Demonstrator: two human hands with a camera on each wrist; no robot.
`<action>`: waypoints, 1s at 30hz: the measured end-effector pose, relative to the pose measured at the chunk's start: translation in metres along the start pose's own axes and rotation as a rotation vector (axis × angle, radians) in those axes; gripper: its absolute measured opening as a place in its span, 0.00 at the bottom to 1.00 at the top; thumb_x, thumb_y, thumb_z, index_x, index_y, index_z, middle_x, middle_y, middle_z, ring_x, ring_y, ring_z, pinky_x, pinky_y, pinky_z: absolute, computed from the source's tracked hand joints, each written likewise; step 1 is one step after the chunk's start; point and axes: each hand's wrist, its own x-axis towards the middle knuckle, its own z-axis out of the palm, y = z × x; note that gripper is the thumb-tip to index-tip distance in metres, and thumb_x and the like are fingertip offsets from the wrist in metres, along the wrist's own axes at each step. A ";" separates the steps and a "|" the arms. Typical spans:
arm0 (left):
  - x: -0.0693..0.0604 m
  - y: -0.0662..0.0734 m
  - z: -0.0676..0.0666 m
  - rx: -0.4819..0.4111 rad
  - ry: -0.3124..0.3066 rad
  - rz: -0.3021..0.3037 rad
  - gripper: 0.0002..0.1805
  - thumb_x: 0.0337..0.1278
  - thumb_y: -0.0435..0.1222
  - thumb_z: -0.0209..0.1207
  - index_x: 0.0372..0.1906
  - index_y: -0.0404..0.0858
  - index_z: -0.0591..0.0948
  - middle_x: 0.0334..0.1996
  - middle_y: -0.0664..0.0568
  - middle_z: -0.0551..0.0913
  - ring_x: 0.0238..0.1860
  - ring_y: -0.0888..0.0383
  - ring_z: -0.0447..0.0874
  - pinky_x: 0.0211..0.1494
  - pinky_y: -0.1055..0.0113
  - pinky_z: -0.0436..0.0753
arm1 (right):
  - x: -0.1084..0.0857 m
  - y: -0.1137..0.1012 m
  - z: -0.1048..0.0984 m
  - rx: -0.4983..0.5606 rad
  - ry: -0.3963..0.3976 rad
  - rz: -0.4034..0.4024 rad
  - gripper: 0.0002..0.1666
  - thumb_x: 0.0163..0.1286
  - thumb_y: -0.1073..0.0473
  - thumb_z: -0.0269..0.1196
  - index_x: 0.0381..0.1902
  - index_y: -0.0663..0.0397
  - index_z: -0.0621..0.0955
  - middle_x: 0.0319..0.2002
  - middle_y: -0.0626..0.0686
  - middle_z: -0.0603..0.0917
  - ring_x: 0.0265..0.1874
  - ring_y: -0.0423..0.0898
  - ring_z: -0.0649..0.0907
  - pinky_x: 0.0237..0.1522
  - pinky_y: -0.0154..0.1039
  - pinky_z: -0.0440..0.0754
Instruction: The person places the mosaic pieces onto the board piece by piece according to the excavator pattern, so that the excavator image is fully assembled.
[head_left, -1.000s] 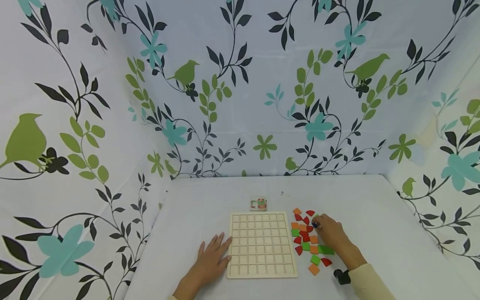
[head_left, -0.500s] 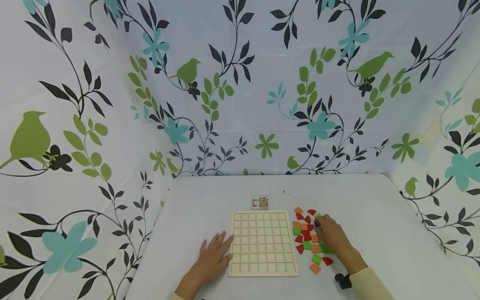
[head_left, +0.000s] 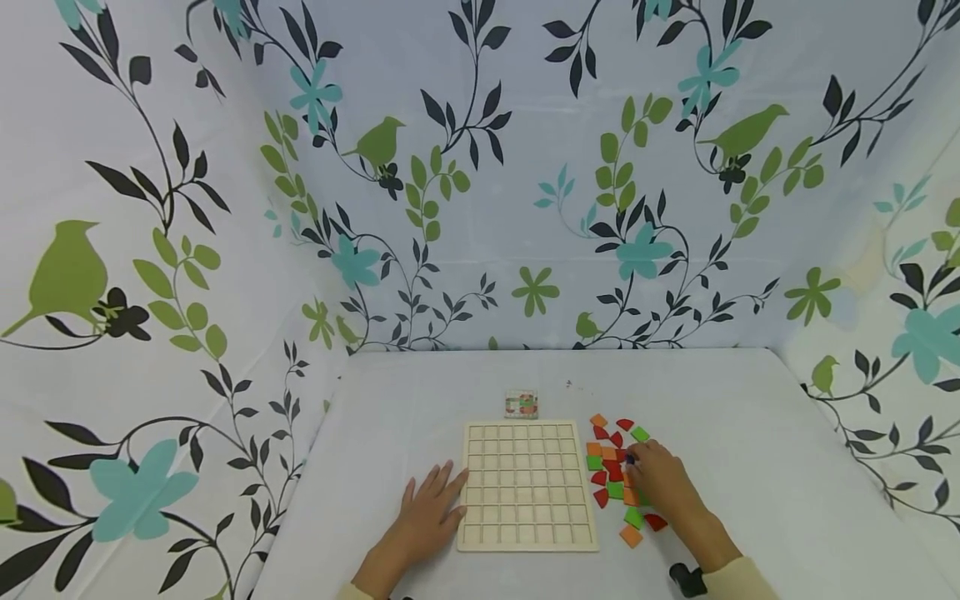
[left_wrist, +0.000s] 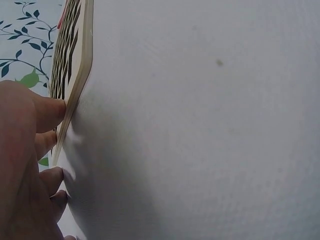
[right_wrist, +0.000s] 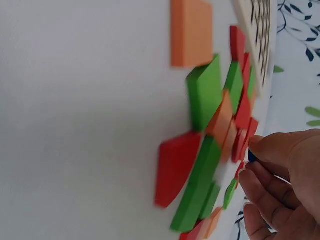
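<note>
A pale wooden grid board (head_left: pixel 528 487) lies on the table. My left hand (head_left: pixel 426 518) rests at its left edge with fingers spread; in the left wrist view the fingertips of that hand (left_wrist: pixel 25 150) touch the board's edge (left_wrist: pixel 80 75). My right hand (head_left: pixel 663 479) is over the loose pieces right of the board. In the right wrist view the thumb and fingers of this hand (right_wrist: pixel 285 175) pinch a small dark blue piece (right_wrist: pixel 252 156). Red, green and orange pieces (right_wrist: pixel 205 95) lie beside it, several partly covered by the hand in the head view.
A small picture card (head_left: pixel 521 404) lies just behind the board. An orange square (head_left: pixel 631 536) is the nearest loose piece. Patterned cloth (head_left: pixel 525 208) hangs behind the white table (head_left: pixel 405 392). A black object (head_left: pixel 686 579) is at the right wrist.
My right hand has moved slightly toward me over the pieces, uncovering a green piece at the back and covering more of those near the middle. My left hand stays at the board.
</note>
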 end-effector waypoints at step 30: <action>0.000 -0.001 0.001 -0.031 0.005 0.005 0.32 0.80 0.49 0.53 0.82 0.48 0.65 0.83 0.40 0.58 0.83 0.34 0.53 0.76 0.21 0.46 | 0.019 -0.069 0.032 0.052 0.009 -0.153 0.18 0.69 0.60 0.75 0.55 0.58 0.88 0.43 0.50 0.84 0.39 0.42 0.79 0.46 0.42 0.87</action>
